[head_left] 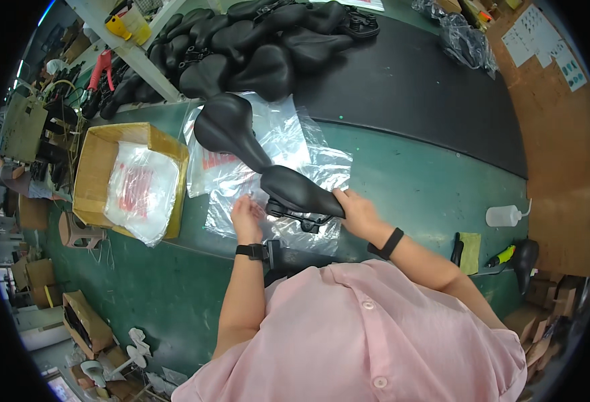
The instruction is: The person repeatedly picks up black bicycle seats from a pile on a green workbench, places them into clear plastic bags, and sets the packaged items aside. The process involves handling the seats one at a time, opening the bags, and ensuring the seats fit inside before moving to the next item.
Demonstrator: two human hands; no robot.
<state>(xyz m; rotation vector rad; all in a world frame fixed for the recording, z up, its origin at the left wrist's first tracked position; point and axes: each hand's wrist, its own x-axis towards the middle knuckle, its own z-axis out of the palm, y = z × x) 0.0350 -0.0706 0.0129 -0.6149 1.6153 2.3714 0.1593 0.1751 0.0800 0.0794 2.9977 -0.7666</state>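
Note:
A black bicycle saddle [295, 189] is tilted on its side in front of me, its metal rails and clamp showing underneath. My right hand [360, 213] grips its narrow nose. Close to the saddle's wide end, my left hand [246, 213] is over the clear plastic bags, its fingers curled; whether it pinches a bag edge I cannot make out. A second black saddle [225, 126] lies just beyond, its nose pointing toward the held one. Clear plastic bags [322, 157] with some red print are spread on the green tabletop under both saddles.
A cardboard box [89, 171] holding a stack of plastic bags [142, 191] stands at the left. Many black saddles [268, 70] are piled at the back beside a white shelf post [131, 57]. A black mat [422, 87], squeeze bottle [502, 216] and wooden panel [559, 147] are at the right.

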